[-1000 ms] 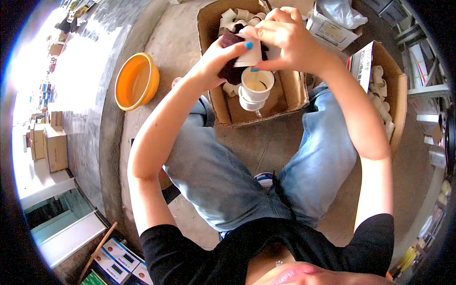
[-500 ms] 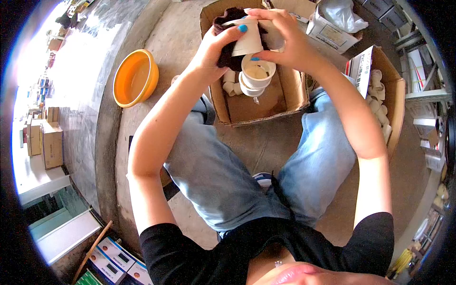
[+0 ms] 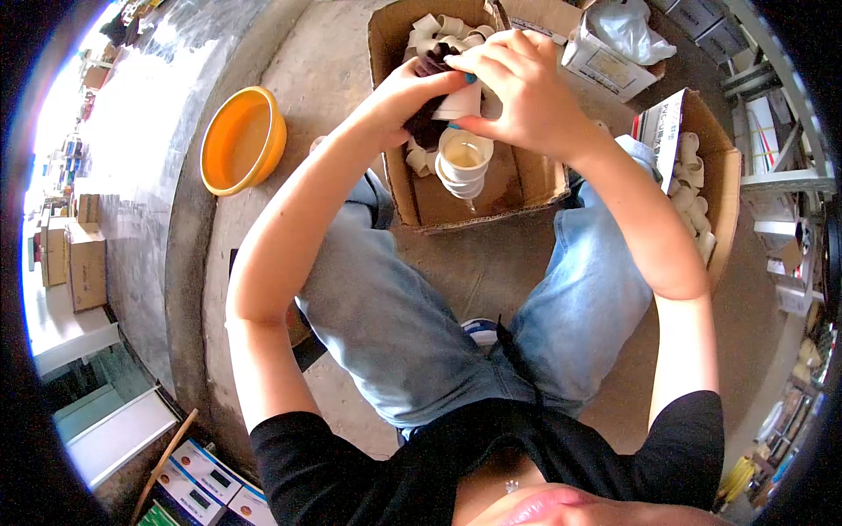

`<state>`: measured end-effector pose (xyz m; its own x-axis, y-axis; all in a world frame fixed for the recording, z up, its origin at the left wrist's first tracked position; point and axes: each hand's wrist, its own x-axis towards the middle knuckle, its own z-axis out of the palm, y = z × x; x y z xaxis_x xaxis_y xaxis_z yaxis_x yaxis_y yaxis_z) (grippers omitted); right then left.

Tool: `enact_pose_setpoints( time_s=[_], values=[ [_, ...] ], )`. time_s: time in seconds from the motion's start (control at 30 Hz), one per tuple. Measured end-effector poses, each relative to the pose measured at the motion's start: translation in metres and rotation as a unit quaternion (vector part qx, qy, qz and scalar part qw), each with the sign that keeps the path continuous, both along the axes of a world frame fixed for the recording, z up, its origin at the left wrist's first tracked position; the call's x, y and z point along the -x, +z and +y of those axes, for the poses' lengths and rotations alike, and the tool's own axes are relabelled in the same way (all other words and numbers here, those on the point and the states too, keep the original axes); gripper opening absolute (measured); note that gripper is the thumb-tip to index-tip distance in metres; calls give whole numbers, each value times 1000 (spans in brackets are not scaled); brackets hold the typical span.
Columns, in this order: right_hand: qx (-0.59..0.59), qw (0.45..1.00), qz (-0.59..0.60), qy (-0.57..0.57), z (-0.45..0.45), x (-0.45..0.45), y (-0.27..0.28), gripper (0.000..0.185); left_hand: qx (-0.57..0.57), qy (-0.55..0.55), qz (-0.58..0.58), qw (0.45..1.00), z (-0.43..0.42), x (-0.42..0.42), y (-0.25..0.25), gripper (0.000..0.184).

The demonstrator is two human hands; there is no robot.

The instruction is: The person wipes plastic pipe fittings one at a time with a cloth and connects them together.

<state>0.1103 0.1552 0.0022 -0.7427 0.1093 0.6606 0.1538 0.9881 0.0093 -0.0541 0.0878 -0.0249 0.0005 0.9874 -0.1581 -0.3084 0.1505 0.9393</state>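
Note:
A white pipe fitting (image 3: pixel 458 103) is held between both hands above an open cardboard box (image 3: pixel 526 175). My left hand (image 3: pixel 399 103) is closed round its left side, with a dark cloth (image 3: pixel 424 124) bunched in the palm. From the right, the fingers and thumb of my right hand (image 3: pixel 531 92) grip the same fitting. Just below it is a round white cup-like piece (image 3: pixel 465 156), open end up, above more white rings. White fittings (image 3: pixel 427 33) lie heaped in the box's far part.
An orange basin (image 3: pixel 243 142) sits on the floor at the left. At the right is another box (image 3: pixel 721 193) of white fittings. Behind it a white carton (image 3: pixel 611 66) holds a clear plastic bag. Shelving (image 3: pixel 785 175) lines the right edge. Printed boxes (image 3: pixel 200 478) lie at the lower left.
The fitting and both hands have come lower and tilted, after being raised half a second ago. More of the heaped fittings shows behind them again. The cloth is more covered by my fingers.

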Motion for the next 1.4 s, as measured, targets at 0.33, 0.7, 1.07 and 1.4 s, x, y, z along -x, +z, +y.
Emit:
enact_pose_setpoints(
  time_s=[0.33, 0.7, 1.07, 1.4],
  values=[
    [95, 995, 26, 30, 6, 9, -11, 57, -31, 109, 6, 994, 4, -2, -8, 35],
    [68, 997, 42, 23, 19, -6, 0, 60, 4, -2, -97, 995, -5, 6, 11, 49],
    [150, 987, -22, 50, 11, 3, -12, 58, -30, 11, -27, 999, 5, -1, -8, 42],
    [91, 995, 26, 34, 9, 5, 1, 70, -60, 30, -50, 996, -3, -8, 15, 31]
  ],
)
